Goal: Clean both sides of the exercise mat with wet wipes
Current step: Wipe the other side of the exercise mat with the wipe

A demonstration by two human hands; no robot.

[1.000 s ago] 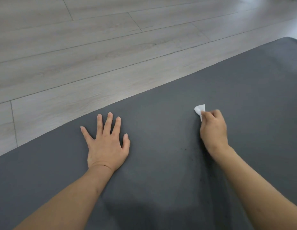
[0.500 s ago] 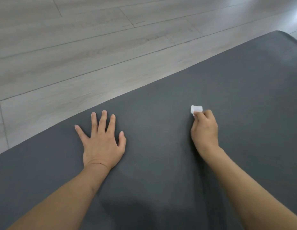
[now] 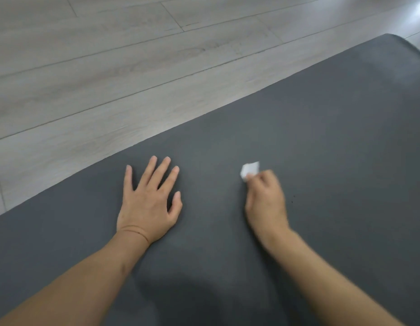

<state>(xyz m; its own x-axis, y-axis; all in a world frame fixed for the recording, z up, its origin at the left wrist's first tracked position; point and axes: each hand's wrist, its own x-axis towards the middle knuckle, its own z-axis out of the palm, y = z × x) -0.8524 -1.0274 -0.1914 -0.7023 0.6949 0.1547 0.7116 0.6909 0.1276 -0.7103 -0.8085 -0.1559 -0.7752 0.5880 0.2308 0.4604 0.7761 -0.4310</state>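
Slid leftward across the exercise mat [image 3: 321, 142] since a second ago, nearer the left hand [image 3: 149, 203]. Right hand [image 3: 265, 201] (blurred) curled round wet wipe [image 3: 249, 170], bunched beyond its fingertips, pressed onto mat. Left splayed flat, grasping nothing, bracing. Mat's long axis runs up-right; unwiped stretch probably lies there.

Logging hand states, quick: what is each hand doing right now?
Left hand: open, flat on the dark grey foam mat.
Right hand: grips a small white wet wipe.

Matt dark-grey foam mat [image 3: 321, 142], soft white wipe [image 3: 249, 169], pale smooth wood-grain floor [image 3: 110, 67].
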